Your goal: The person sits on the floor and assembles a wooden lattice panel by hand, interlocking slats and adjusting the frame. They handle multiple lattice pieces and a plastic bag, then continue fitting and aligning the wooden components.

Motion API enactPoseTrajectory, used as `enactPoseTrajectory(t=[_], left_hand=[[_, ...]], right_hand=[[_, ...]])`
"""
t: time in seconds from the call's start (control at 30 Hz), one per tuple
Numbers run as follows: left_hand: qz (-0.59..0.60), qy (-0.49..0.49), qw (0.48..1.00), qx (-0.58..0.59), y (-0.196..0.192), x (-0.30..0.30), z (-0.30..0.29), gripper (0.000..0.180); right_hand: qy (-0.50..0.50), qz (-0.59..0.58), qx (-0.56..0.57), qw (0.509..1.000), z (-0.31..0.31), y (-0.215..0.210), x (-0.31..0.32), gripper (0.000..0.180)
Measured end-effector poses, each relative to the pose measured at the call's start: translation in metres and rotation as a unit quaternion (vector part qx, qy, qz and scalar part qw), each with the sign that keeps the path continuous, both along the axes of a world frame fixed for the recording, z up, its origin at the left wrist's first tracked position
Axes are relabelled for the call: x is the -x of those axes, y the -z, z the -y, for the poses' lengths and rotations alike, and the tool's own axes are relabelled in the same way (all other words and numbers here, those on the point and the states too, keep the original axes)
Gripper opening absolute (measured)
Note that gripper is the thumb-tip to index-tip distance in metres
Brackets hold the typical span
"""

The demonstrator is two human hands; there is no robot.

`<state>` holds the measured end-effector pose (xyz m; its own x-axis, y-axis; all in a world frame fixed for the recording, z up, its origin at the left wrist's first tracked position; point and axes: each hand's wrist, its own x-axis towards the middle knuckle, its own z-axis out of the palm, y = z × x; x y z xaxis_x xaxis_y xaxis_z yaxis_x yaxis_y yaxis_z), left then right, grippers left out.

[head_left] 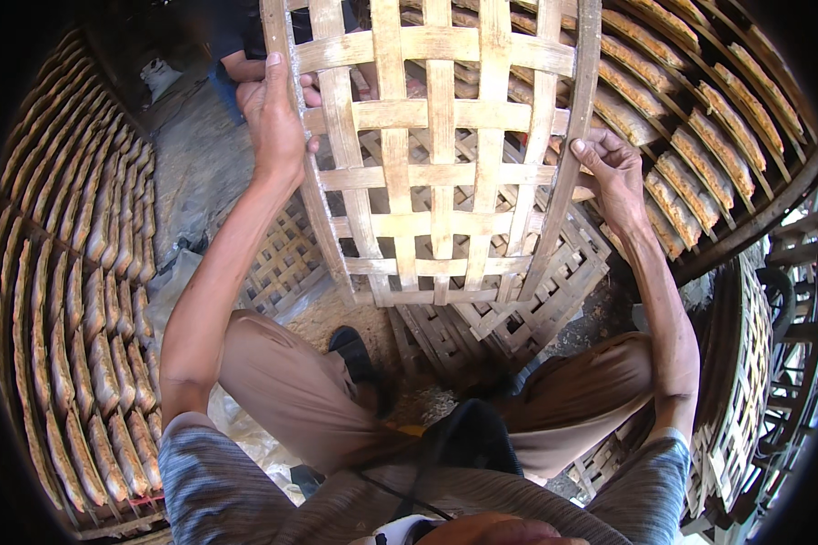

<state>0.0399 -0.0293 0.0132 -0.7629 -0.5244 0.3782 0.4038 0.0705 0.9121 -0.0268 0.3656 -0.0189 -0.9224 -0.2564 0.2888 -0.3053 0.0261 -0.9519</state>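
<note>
The person squats on a rough earthen floor (200,163), with knees in brown trousers spread wide and a dark shoe (350,350) set on the ground between them. Just in front of the feet lies a pile of woven bamboo trays (482,322), stacked flat and a little crooked, one over another.

Above this pile the person holds one woven bamboo tray (441,145) tilted up, its lower edge over the stack and its upper part running out of the picture. The left hand (273,113) is closed around the left rim, with the thumb pointing up along the frame. The right hand (609,173) pinches the right rim, its fingers curled on the edge. Both arms are stretched forward.

The free room is narrow. On the left a long rack (73,309) carries rows of flat brownish pieces, and on the right another rack (700,118) of the same kind curves close. Behind the tray, another person's forearm (241,64) shows near the top.
</note>
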Motion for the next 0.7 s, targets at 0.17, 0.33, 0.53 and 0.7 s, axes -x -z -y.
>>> enactPoseTrajectory(t=[0.17,0.33,0.53,0.7], left_hand=[[0.026,0.002,0.999,0.024,-0.003,-0.008,-0.008,0.059],[0.044,0.008,0.998,0.049,-0.002,-0.025,-0.017,0.057],[0.052,0.002,0.997,0.051,-0.001,-0.026,0.001,0.058],[0.037,0.012,0.996,0.075,-0.011,-0.037,-0.002,0.058]], right_hand=[[0.0,0.002,0.048,0.999,-0.007,-0.015,-0.005,0.028],[0.008,-0.015,0.106,0.994,-0.009,-0.027,-0.009,0.026],[-0.057,0.021,-0.103,0.993,-0.013,-0.042,-0.027,0.036],[-0.003,-0.064,0.077,0.995,-0.002,-0.07,-0.031,0.031]])
